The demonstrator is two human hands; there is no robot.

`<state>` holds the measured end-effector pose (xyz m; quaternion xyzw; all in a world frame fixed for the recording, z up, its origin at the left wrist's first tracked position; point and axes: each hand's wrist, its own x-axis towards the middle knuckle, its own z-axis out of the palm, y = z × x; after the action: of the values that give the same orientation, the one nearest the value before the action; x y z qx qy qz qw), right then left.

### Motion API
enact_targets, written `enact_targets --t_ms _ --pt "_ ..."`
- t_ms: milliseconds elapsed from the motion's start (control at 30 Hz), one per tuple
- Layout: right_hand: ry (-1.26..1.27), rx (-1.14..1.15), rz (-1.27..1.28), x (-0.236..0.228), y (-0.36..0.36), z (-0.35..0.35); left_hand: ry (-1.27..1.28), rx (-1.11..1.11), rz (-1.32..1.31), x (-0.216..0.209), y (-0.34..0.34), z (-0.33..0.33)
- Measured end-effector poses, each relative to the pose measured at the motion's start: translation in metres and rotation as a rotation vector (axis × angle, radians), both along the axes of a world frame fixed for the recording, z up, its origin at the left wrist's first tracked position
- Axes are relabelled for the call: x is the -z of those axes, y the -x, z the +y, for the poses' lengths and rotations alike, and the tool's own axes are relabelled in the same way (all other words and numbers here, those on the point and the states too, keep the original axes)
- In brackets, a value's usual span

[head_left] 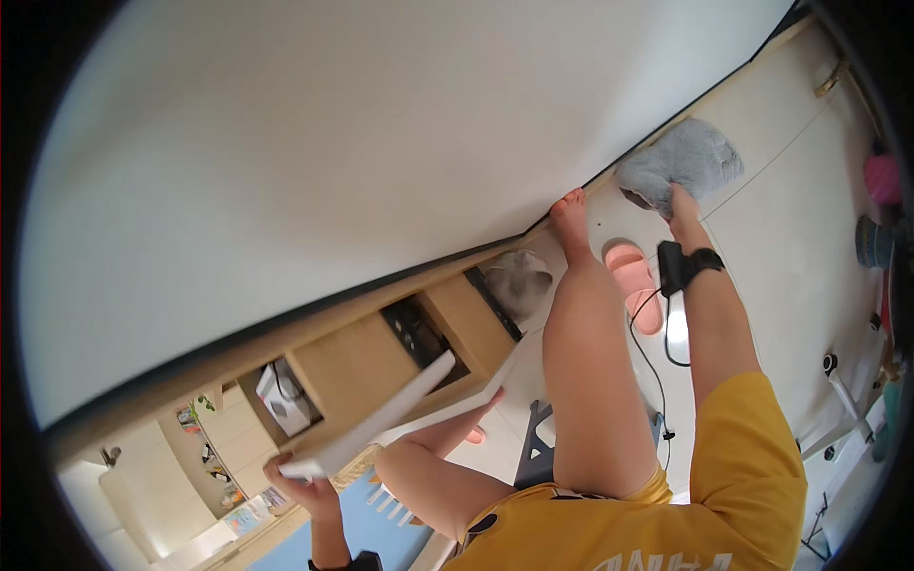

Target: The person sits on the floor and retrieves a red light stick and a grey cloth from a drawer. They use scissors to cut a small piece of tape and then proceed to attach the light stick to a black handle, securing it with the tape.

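My left hand [303, 487], at lower left, has its fingers curled round the corner of a white panel [367, 423]. The panel slants along the front of a low wooden cabinet [350, 366] with open compartments. On the right, my stretched-out right hand [682, 206] grips a grey plush item [687, 164] by its near edge, where a dark opening shows. The plush item is close to the floor by the base of a large white surface; its exact kind cannot be told. A black device is strapped to my right wrist, with a cable hanging from it.
A white device [284, 398] and dark items [415, 331] sit in the cabinet. A grey-white fluffy thing [519, 285] lies at its end. A pink slipper [633, 285] is beside my right leg. Under me is a grey stool [539, 447]. The large white surface [333, 143] fills the top.
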<state>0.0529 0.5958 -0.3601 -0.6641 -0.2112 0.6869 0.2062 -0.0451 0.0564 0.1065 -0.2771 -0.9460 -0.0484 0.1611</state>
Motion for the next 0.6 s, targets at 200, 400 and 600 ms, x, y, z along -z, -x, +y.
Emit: enact_targets --t_ms 200,400,600 --pt "-0.041 0.011 0.351 -0.094 -0.080 0.014 -0.125 0.063 0.077 0.009 0.058 0.001" --pt "-0.165 -0.216 0.411 -0.228 -0.149 -0.032 -0.153 0.189 0.044 0.024 0.029 0.041" --pt "-0.336 -0.381 0.473 -0.351 -0.174 -0.091 0.052 0.265 -0.272 0.128 -0.010 -0.017"
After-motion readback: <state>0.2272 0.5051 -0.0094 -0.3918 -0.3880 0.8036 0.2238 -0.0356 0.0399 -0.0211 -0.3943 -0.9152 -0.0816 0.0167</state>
